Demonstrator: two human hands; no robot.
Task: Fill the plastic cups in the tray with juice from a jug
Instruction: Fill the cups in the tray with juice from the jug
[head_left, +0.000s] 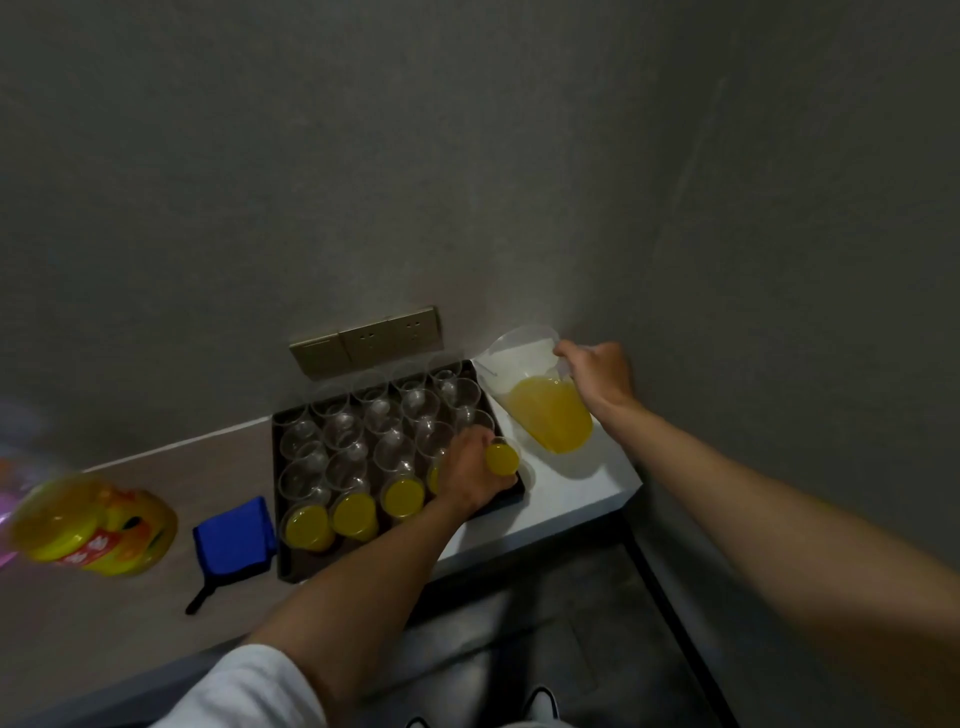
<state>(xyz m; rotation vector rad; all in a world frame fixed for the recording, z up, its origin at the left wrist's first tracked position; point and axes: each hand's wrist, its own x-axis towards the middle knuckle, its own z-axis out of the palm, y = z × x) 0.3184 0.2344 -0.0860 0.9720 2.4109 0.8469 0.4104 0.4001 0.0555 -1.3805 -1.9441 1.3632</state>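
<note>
My left hand (470, 470) curls its fingers round a full cup (502, 458) at the tray's (291, 569) near right corner, while my right hand (597, 375) grips the jug (540, 395) just beside the tray.

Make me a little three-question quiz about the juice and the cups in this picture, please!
1. True or false: the right hand holds the clear plastic jug of orange juice tilted.
2. Which row of clear plastic cups in the dark rectangular tray holds juice? A) by the wall B) nearest the person
3. Fill in: the left hand grips a ___ cup.

Key: 1 true; 2 B; 3 filled.
</note>
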